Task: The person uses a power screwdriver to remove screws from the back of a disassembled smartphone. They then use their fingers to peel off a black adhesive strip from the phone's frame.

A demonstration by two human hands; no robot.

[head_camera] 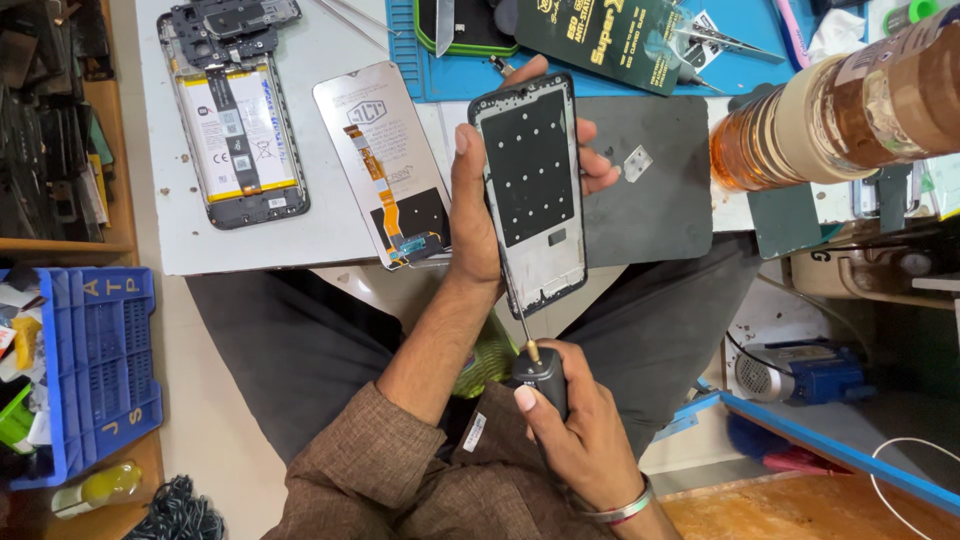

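Note:
My left hand (478,215) grips a bare phone frame (531,190), black with rows of small dots, holding it upright over my lap at the table edge. The thumb lies on the frame's left side and the fingers wrap behind to its right side. Below it, my right hand (575,425) holds a black-handled tool (541,375) with a brass collar. The tool's thin metal shaft (518,308) reaches up to the frame's lower left edge. A metal bangle sits on my right wrist.
An opened phone with its battery showing (240,130) lies on the white table, and a display panel with an orange flex cable (390,160) lies beside it. A grey mat (650,185), tweezers (725,42) on a blue mat, an amber bottle (840,100) and a blue crate (100,370) are nearby.

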